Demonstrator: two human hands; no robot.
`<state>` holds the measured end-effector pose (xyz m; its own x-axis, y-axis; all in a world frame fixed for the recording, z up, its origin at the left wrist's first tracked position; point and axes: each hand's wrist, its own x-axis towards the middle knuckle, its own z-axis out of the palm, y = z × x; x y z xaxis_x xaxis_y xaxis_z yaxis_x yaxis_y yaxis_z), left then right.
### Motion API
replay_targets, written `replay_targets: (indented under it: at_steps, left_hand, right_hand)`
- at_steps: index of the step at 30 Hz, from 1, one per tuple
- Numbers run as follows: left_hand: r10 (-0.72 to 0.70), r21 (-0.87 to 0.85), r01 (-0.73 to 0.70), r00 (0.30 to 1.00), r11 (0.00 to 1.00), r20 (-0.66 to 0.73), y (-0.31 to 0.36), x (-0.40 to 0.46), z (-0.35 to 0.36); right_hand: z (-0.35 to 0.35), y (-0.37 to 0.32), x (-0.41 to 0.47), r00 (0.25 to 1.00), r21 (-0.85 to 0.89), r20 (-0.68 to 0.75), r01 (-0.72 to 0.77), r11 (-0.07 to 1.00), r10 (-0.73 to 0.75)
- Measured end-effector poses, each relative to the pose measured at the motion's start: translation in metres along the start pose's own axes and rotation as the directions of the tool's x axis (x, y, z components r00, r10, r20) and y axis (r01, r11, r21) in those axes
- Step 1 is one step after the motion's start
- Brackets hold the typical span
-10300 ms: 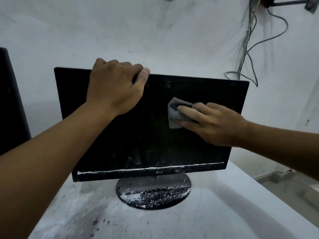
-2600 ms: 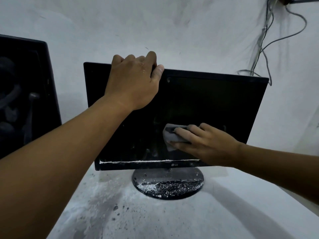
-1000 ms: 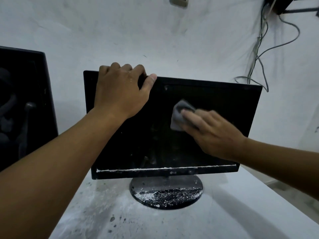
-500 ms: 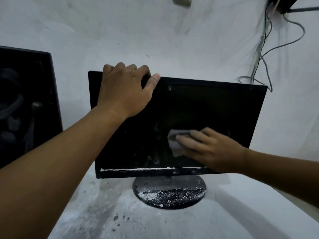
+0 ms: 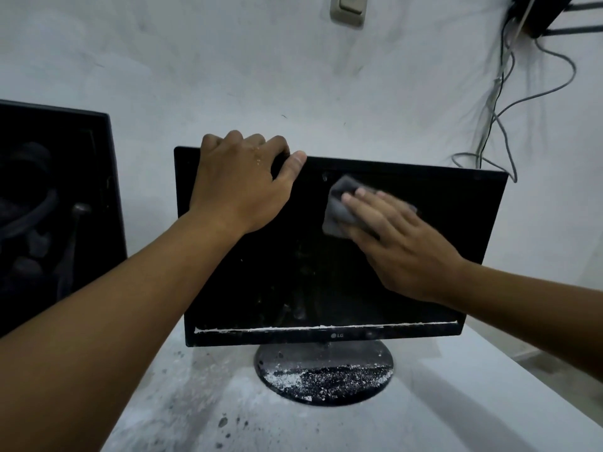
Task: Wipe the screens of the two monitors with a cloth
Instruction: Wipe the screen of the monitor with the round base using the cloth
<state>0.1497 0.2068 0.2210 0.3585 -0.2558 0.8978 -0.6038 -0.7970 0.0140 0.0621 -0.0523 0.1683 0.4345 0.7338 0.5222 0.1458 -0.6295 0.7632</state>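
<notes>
A black monitor [image 5: 293,282] stands on a round dusty base [image 5: 323,373] in the middle of a white table. My left hand [image 5: 241,187] grips its top edge near the left corner, fingers curled over the back. My right hand [image 5: 398,243] lies flat with straight fingers on the upper middle of the screen, pressing a grey cloth [image 5: 336,210] against the glass. A second black monitor [image 5: 55,207] stands at the far left, partly out of frame.
The white table [image 5: 424,419] carries dust and dark specks in front of the base. Its right edge drops off at the right. Grey cables [image 5: 499,102] hang down the white wall at the upper right. A wall switch [image 5: 347,9] sits above.
My right hand has slid the cloth up from the lower middle of the screen to the upper middle. My left hand has kept its grip on the top edge.
</notes>
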Motion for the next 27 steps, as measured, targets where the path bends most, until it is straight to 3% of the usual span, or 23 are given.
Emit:
replay_targets:
  at_steps: [4, 6, 10, 12, 15, 17, 19, 23, 27]
  left_hand:
    - [0.018, -0.006, -0.017, 1.0, 1.0, 0.006, -0.001, -0.001, -0.002]
    - [0.018, -0.012, -0.018, 1.0, 1.0, -0.004, -0.001, -0.001, -0.003]
    - [0.011, -0.018, -0.011, 1.0, 1.0, -0.005, -0.004, -0.002, -0.001]
    - [0.009, -0.01, -0.009, 1.0, 1.0, -0.004, -0.003, -0.001, -0.001]
    - [0.016, 0.003, -0.016, 1.0, 1.0, 0.005, -0.001, 0.0, -0.001]
    - [0.018, 0.009, -0.018, 1.0, 1.0, 0.005, -0.001, 0.0, -0.002]
    - [0.015, 0.005, -0.015, 1.0, 1.0, -0.001, -0.001, 0.0, -0.002]
    - [0.016, 0.008, -0.016, 1.0, 1.0, 0.003, -0.001, 0.001, -0.002]
    - [0.018, 0.007, -0.018, 1.0, 1.0, -0.004, -0.002, 0.001, -0.001]
  right_hand:
    - [-0.002, 0.0, -0.016, 0.95, -0.018, 0.176, 0.264, 0.964, -0.257]
    - [-0.007, 0.015, -0.004, 0.964, -0.035, 0.145, 0.229, 0.973, -0.221]
    - [-0.013, 0.026, 0.021, 0.999, -0.004, 0.044, -0.005, 1.0, 0.005]
    - [-0.007, 0.014, 0.012, 0.997, 0.031, 0.056, 0.046, 0.998, -0.048]
    - [-0.001, 0.002, -0.003, 0.941, 0.03, 0.168, 0.292, 0.956, -0.293]
    - [-0.005, 0.009, 0.001, 0.911, 0.0, 0.193, 0.373, 0.928, -0.366]
    - [-0.01, 0.022, 0.014, 0.942, -0.067, 0.156, 0.31, 0.948, -0.297]
    - [-0.021, 0.028, 0.036, 0.998, -0.087, 0.059, 0.017, 0.996, -0.012]
    - [-0.016, 0.007, 0.02, 0.962, -0.024, 0.141, 0.241, 0.97, -0.235]
